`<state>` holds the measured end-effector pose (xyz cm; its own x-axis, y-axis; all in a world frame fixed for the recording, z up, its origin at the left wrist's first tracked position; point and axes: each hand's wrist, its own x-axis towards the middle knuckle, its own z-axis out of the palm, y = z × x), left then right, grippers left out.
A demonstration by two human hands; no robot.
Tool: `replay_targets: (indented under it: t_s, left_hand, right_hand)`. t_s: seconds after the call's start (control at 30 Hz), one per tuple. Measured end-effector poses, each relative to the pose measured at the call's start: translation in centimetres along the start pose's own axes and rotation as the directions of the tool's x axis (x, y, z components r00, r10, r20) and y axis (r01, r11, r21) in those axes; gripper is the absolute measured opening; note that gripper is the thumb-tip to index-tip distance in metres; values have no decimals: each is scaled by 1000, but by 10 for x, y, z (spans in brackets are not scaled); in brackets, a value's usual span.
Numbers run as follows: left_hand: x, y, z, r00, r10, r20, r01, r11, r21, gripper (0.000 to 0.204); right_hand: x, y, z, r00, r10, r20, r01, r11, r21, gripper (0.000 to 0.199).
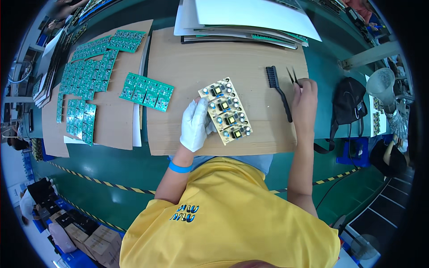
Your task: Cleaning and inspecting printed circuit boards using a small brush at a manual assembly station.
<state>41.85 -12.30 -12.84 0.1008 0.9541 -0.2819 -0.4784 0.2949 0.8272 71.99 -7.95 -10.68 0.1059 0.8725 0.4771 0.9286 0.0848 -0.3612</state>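
My left hand (195,125), in a white glove with a blue band at the wrist, grips the left edge of a tan circuit board panel (227,111). Its component side faces up, with rows of capacitors and small yellow-topped transformers. My bare right hand (304,91) is closed on a pair of dark tweezers (292,75), whose tips point away from me and stand apart. Just left of that hand a black brush (280,94) lies on the cardboard, bristles at the far end. A green circuit board panel (147,91) rests left of my gloved hand.
Several green panels (87,73) cover a cardboard sheet at the left. Stacked white and brown sheets (250,27) stand at the far side of the cardboard mat (178,58). On the right are a black bag (348,102) and a grey post (371,54).
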Motion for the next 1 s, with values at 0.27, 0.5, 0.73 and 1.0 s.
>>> replay_targets:
  t_s: [0.27, 0.5, 0.73, 1.0]
  left_hand:
    - [10, -19, -4, 981, 173, -91, -150, 965, 214, 40]
    - [9, 4, -3, 958, -240, 157, 283, 876, -390, 54]
    - [11, 4, 4, 963, -188, 195, 259, 849, -460, 58]
    - [10, 14, 11, 983, -71, 171, 123, 941, -315, 58]
  right_hand:
    - [-31, -91, -21, 959, 139, 247, -284, 486, 826, 14]
    - [-29, -120, -31, 927, -179, 330, -16, 859, 512, 18]
    - [-34, -133, -15, 930, -303, 207, 239, 929, 283, 15]
    - [-35, -135, -6, 913, -347, 213, 300, 927, 226, 14]
